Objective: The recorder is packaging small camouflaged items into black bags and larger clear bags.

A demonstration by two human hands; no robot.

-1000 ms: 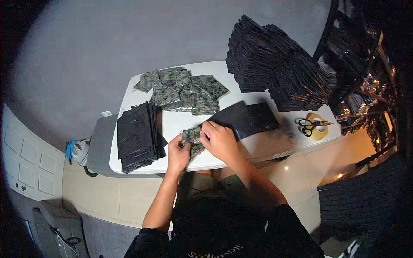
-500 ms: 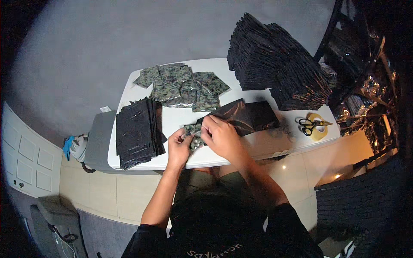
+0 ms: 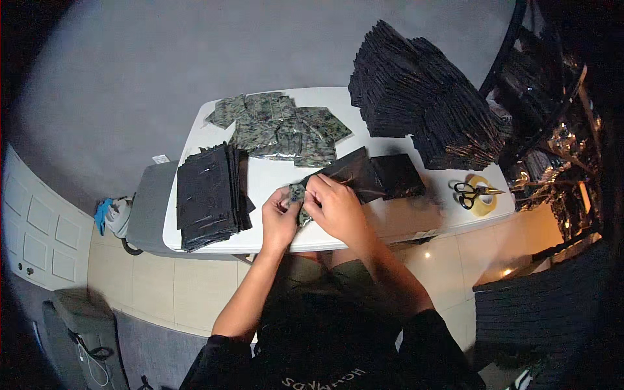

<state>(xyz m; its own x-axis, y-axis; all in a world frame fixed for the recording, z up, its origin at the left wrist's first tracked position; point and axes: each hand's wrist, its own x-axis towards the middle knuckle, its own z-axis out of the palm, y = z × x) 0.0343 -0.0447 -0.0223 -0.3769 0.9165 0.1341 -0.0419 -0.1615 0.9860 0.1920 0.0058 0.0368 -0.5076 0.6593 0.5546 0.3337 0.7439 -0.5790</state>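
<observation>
A small camouflage-patterned packet (image 3: 297, 192) in green and grey is pinched in my left hand (image 3: 279, 218), its fingers closed near the table's front edge. My right hand (image 3: 338, 207) is right beside it, fingers bent and closed on the near left end of a black plastic bag (image 3: 357, 170). The packet meets the bag's end between my two hands. My right fingers partly hide where they meet. Another flat black bag (image 3: 400, 175) lies just to the right.
On the white table (image 3: 260, 184), a stack of black bags (image 3: 208, 198) stands left and camouflage packets (image 3: 279, 130) lie behind. A large black pile (image 3: 419, 97) rises at the far right. Scissors (image 3: 469, 192) rest on a tape roll (image 3: 484, 203) near the right edge.
My left hand has moved right with the camouflage packet, closer to my right hand, and the packet is turned more upright. My right hand stays at the black bag's end.
</observation>
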